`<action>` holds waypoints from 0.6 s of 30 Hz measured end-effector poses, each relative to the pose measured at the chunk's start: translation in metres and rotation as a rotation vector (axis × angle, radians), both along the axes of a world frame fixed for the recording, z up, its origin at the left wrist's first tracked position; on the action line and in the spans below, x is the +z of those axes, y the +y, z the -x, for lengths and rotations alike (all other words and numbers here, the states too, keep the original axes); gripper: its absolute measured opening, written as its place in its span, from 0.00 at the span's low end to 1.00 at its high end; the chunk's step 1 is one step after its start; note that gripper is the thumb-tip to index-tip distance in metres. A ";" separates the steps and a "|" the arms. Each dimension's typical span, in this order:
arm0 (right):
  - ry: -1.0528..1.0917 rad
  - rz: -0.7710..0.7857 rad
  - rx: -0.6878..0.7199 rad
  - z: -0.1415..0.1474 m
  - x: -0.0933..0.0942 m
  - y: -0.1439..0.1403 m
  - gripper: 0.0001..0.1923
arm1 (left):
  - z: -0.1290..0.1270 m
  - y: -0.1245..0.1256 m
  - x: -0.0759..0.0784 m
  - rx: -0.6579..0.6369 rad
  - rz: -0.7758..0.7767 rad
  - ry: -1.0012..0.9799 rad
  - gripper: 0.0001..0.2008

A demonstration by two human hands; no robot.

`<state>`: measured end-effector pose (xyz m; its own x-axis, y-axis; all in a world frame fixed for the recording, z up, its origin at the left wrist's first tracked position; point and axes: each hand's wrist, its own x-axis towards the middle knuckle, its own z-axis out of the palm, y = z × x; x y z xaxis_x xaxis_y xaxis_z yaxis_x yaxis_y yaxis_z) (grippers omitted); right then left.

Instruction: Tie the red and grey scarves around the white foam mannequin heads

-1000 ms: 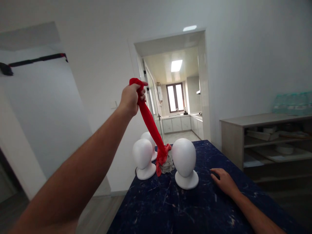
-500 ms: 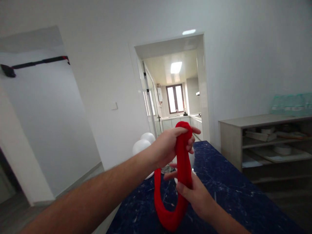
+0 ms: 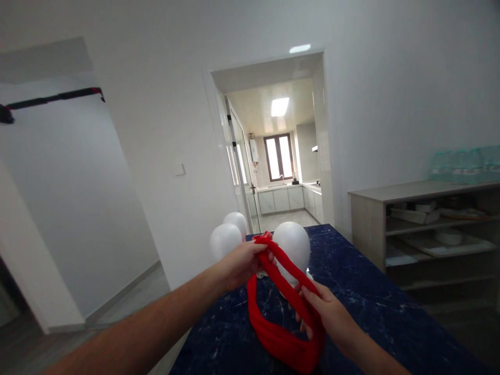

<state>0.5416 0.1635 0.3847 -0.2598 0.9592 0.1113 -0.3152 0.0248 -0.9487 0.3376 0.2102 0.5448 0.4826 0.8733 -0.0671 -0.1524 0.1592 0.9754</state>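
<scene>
A long strip of soft red cloth (image 3: 269, 333) is looped between both hands above the dark blue table. My left hand (image 3: 246, 261) grips its upper end, thumb on top, with a bunched bit of red showing just beyond the fingers. Lower and to the right, my right hand (image 3: 326, 310) pinches one strand between thumb and fingers, its other fingers partly behind the cloth. The lowest part of the loop hangs near the tabletop; whether it touches, I cannot tell. Just behind the cloth is a large white balloon (image 3: 294, 245).
Two more white balloons, one in front (image 3: 224, 240) and one behind (image 3: 236, 221), are at the table's far left. The blue marbled table (image 3: 363, 312) stretches forward toward a kitchen doorway. A shelf unit (image 3: 369, 224) on the right carries several bottles (image 3: 463, 165).
My left hand has moved down and left with the upper cloth. My right hand has shifted right and now pinches a strand, spreading the loop wider. The large balloon shows more.
</scene>
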 end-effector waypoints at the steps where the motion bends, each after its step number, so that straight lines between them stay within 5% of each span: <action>1: 0.004 -0.002 0.013 0.000 -0.001 0.000 0.32 | 0.000 0.002 -0.001 -0.025 -0.005 -0.048 0.05; 6: 0.003 -0.040 0.188 -0.021 0.000 0.001 0.32 | -0.002 0.007 0.017 -0.018 -0.071 -0.264 0.20; 11: -0.103 -0.079 0.385 -0.093 0.020 0.020 0.22 | 0.003 0.013 0.052 0.051 -0.154 -0.415 0.20; 18: -0.208 -0.053 0.196 -0.195 0.068 0.047 0.19 | 0.017 0.045 0.082 0.153 -0.240 -0.567 0.15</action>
<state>0.7365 0.2108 0.4530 -0.4617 0.8829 0.0852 -0.1180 0.0341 -0.9924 0.3210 0.2549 0.6273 0.2539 0.8943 0.3684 -0.6598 -0.1184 0.7421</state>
